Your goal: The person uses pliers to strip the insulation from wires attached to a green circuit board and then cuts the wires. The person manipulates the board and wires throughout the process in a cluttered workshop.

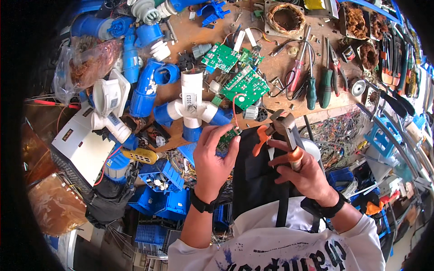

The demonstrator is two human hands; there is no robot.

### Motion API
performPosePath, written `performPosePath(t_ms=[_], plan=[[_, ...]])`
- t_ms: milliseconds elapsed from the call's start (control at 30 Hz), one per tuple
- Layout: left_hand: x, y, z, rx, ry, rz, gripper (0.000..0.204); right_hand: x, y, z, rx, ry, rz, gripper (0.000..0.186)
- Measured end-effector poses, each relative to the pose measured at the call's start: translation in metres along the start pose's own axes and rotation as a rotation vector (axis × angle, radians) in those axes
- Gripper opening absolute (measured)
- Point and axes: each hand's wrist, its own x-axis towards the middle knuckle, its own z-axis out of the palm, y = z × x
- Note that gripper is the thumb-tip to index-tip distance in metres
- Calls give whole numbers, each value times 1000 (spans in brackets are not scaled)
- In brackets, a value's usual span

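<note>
My left hand (212,156) pinches a small green circuit board (227,139) over the near edge of the bench. A thin red wire (234,108) rises from this small board to a larger green circuit board (246,86) on the wood. In my right hand (307,174) is a pair of orange-handled pliers (285,125), its metal head pointing away from me and its handles spread apart. The pliers are beside the small board, not touching it. A white and blue branched pipe fitting (191,101) lies just beyond my left hand.
Screwdrivers (311,92) and red-handled pliers (337,74) lie at the right of the wooden bench (332,115). Blue pipe pieces (147,86) crowd its left side. Below stand blue bins (160,203), and tangled wires (339,140) fill the space at the right.
</note>
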Motion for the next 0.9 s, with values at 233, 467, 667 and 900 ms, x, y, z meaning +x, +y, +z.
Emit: performPosePath(t_ms=[233, 467, 667, 900], plan=[[-4, -5, 2, -136, 3, -42, 16, 3, 15, -14, -233, -58, -301, 61], [-6, -13, 1, -221, -25, -216, 15, 11, 15, 3, -67, -134, -356, 52], [-7, -9, 3, -469, 16, -371, 14, 21, 5, 26, 310, -214, -315, 28], [-10, -9, 4, -535, 12, -427, 15, 28, 18, 44, 368, -99, -360, 26]])
